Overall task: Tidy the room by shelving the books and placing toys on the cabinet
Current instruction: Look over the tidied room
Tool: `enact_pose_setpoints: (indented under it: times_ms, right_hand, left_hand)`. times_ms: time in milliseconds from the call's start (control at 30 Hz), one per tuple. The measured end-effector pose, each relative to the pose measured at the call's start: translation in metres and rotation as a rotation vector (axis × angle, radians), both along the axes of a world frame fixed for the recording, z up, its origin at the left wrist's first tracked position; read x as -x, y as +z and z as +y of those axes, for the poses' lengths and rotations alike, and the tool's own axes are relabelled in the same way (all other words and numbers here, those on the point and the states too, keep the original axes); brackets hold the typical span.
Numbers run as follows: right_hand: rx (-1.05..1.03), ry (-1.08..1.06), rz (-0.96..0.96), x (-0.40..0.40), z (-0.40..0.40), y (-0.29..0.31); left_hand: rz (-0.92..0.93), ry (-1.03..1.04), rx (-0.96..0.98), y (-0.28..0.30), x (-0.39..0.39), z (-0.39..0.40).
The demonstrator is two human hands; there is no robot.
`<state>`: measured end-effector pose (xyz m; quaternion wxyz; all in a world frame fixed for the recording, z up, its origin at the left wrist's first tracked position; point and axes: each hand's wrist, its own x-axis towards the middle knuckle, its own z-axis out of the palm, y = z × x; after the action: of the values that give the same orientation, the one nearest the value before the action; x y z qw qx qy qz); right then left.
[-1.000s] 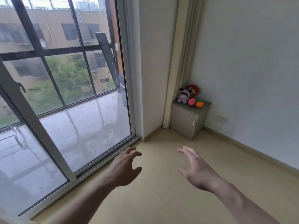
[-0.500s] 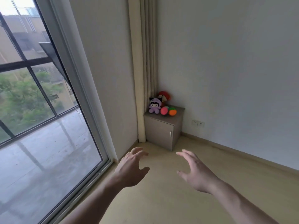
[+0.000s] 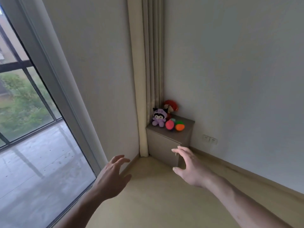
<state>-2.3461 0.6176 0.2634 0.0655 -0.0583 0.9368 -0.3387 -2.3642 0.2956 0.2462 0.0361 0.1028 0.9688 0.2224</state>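
Both hands, left hand [image 3: 111, 176] and right hand [image 3: 189, 168], spread loose empty fingers before the boxy cabinet [image 3: 164, 145] bearing plush toys [image 3: 158, 118].

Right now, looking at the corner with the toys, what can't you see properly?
- Head view: the red plush is half hidden behind the purple plush.
- The cabinet door's lower corner is covered by the right hand.
- The small green toy is mostly hidden by the pink ball.
- What's inside the cabinet: the door is closed.
- No books or shelf are in view.
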Motion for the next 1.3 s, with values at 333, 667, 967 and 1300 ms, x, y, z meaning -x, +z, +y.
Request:
enact_pose_setpoints:
  times_ms: [333, 667, 967, 1300]
  right_hand:
    - [-0.054, -0.103, -0.004, 0.16, 0.045, -0.003]
    - [-0.06, -0.183, -0.053, 0.301, 0.096, -0.007]
    - [-0.062, -0.129, -0.163, 0.483, 0.162, -0.041]
    - [-0.058, -0.19, -0.376, 0.682, 0.216, -0.083]
  left_hand:
    - [0.022, -0.09, -0.002, -0.001, 0.217, 0.041]
    - [-0.099, -0.206, -0.015, -0.014, 0.382, 0.126]
    - [-0.198, -0.12, -0.016, -0.057, 0.55, 0.186]
    - [-0.307, 0.016, -0.016, -0.097, 0.695, 0.227]
